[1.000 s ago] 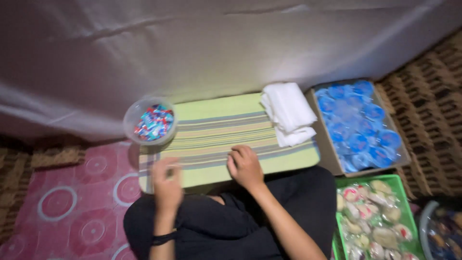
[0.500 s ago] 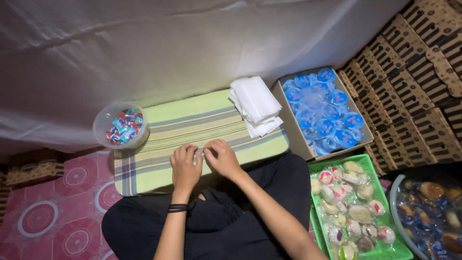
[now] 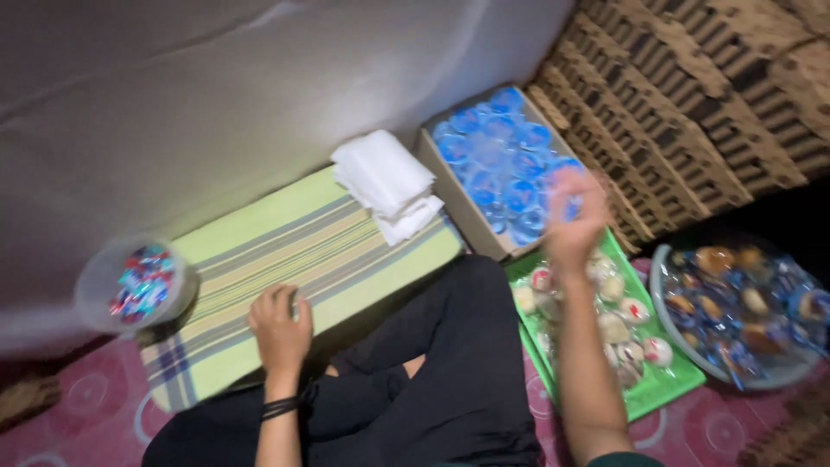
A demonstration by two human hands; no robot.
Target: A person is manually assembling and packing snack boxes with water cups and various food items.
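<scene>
My left hand (image 3: 278,324) rests curled on the striped surface (image 3: 285,259), grip unclear. My right hand (image 3: 571,216), blurred, hovers fingers apart over the cardboard box of blue capsules (image 3: 501,164), above the green tray (image 3: 657,389).

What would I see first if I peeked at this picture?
The bright blue round things in the cardboard box at top middle, with the right hand blurred in front of them. Next, the green tray of wrapped pieces beside the lap, and the left hand resting on the striped green mat.
</scene>
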